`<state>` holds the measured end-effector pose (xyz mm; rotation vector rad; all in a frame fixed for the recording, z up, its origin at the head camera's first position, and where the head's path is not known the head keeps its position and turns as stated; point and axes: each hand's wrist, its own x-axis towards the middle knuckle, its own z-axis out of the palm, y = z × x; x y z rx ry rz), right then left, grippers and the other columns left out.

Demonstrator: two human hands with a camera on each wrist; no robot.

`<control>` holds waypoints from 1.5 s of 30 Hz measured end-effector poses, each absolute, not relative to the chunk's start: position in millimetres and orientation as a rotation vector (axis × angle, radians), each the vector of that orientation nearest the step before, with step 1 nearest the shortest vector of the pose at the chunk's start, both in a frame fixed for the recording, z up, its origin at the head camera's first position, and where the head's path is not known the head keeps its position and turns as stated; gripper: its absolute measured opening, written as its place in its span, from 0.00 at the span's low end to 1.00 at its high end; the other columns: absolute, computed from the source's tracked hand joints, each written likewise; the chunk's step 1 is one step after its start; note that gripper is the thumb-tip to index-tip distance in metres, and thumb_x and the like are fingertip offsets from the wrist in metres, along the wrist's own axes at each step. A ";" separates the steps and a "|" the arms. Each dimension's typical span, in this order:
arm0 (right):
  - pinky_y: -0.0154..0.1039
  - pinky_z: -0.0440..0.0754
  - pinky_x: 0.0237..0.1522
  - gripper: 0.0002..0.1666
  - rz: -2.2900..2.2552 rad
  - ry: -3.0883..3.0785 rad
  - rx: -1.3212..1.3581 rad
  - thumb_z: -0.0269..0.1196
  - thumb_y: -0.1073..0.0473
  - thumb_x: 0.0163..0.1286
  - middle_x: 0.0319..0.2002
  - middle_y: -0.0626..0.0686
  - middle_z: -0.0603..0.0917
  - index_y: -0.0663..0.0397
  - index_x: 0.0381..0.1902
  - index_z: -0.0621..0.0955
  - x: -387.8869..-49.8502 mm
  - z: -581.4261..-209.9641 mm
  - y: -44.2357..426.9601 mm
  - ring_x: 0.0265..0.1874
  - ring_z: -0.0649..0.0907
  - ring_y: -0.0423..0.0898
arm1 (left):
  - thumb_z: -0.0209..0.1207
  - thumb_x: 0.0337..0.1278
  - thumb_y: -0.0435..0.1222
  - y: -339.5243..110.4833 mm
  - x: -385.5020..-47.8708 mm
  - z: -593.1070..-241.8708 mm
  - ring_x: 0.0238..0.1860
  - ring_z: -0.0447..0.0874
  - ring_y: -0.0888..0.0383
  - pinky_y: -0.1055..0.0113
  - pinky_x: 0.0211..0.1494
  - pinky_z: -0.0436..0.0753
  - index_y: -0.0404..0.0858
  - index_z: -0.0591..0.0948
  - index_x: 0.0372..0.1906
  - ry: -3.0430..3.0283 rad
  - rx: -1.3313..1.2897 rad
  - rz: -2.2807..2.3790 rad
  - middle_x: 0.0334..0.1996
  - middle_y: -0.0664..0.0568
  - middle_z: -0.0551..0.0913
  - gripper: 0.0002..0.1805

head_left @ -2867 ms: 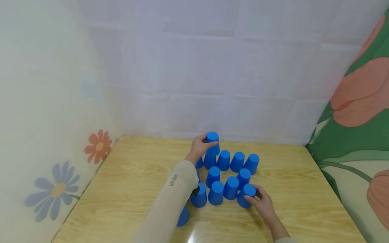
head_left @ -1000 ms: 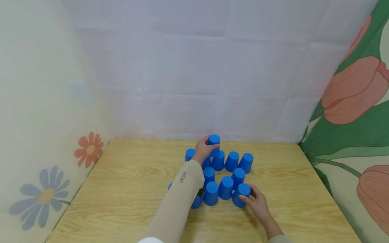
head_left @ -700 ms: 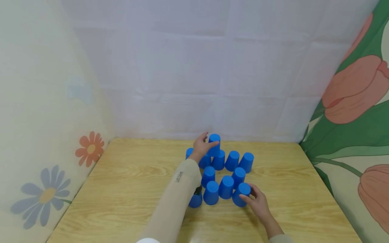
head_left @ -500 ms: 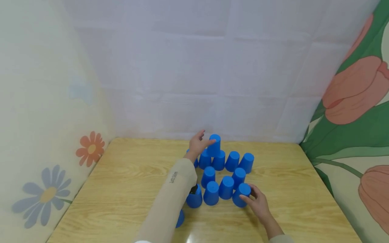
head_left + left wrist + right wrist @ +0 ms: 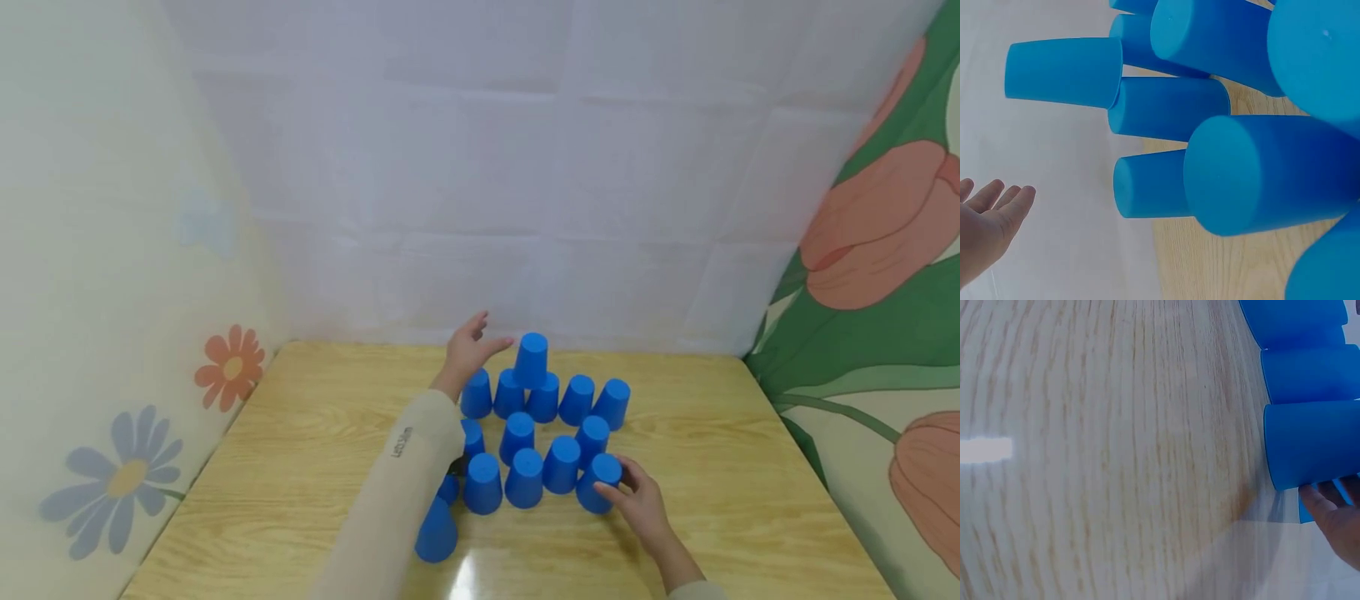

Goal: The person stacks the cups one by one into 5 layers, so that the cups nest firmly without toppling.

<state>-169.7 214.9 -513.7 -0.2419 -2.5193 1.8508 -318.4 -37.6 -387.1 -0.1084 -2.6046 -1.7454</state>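
Upside-down blue cups stand in rows on the table. One blue cup (image 5: 531,362) bridges the rims of two cups in the back row; in the left wrist view this raised cup (image 5: 1063,72) juts out beyond the others. My left hand (image 5: 467,357) is beside it, apart from it, with fingers spread and nothing held, as the same hand (image 5: 988,228) shows at the wrist camera. My right hand (image 5: 643,507) grips the rightmost front cup (image 5: 595,490) between thumb and fingers; that cup (image 5: 1313,444) rests on the table.
Back-row cups (image 5: 576,402) extend to the right of the raised cup. Front-row cups (image 5: 524,482) and a nearer cup (image 5: 437,533) stand close to my left sleeve (image 5: 397,492), which hides part of the group. A white cloth (image 5: 420,167) hangs behind the wooden table (image 5: 750,500).
My left hand has let go of the raised cup and drawn back to the left. The cup stays on the back row. My right hand keeps its grip on the front cup.
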 end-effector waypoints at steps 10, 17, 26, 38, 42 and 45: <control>0.53 0.65 0.52 0.34 1.875 -2.505 -0.234 0.66 0.52 0.49 0.52 0.59 0.71 0.57 0.53 0.69 -168.7 -510.8 215.8 0.53 0.67 0.56 | 0.60 0.44 0.50 -56.6 -311.7 -391.3 0.60 0.56 0.49 0.54 0.56 0.63 0.44 0.58 0.63 -2.565 -0.145 -1.800 0.60 0.47 0.60 0.40; 0.53 0.64 0.52 0.38 1.872 -2.506 -0.219 0.66 0.50 0.48 0.53 0.59 0.70 0.58 0.55 0.68 -166.1 -508.5 220.7 0.53 0.67 0.56 | 0.61 0.43 0.49 -72.1 -298.8 -394.1 0.60 0.56 0.51 0.54 0.56 0.63 0.44 0.58 0.64 -2.543 -0.207 -1.822 0.61 0.48 0.60 0.41; 0.52 0.64 0.52 0.36 1.820 -2.522 -0.170 0.65 0.49 0.50 0.52 0.59 0.71 0.58 0.55 0.68 -163.7 -499.4 229.0 0.53 0.68 0.55 | 0.61 0.44 0.49 -92.0 -279.7 -400.7 0.60 0.57 0.54 0.56 0.58 0.61 0.45 0.57 0.64 -2.493 -0.340 -1.856 0.61 0.49 0.60 0.40; 0.50 0.69 0.49 0.35 1.786 -2.532 -0.103 0.65 0.52 0.51 0.52 0.60 0.70 0.58 0.55 0.67 -163.3 -474.9 240.9 0.52 0.67 0.55 | 0.60 0.47 0.44 -115.1 -247.5 -406.3 0.60 0.57 0.51 0.54 0.58 0.60 0.41 0.57 0.63 -2.457 -0.443 -1.918 0.60 0.45 0.61 0.38; 0.51 0.70 0.48 0.34 1.769 -2.518 -0.057 0.64 0.53 0.52 0.52 0.60 0.70 0.59 0.55 0.68 -165.5 -468.8 246.0 0.51 0.68 0.55 | 0.59 0.48 0.41 -119.9 -231.3 -400.0 0.60 0.56 0.49 0.54 0.58 0.59 0.39 0.58 0.63 -2.464 -0.417 -1.964 0.60 0.43 0.60 0.36; 0.51 0.70 0.47 0.32 1.758 -2.483 0.006 0.64 0.55 0.53 0.51 0.61 0.70 0.61 0.54 0.68 -166.4 -462.0 249.3 0.50 0.69 0.55 | 0.58 0.50 0.38 -122.7 -218.5 -395.9 0.60 0.55 0.47 0.52 0.58 0.58 0.37 0.57 0.63 -2.470 -0.420 -1.976 0.60 0.41 0.60 0.35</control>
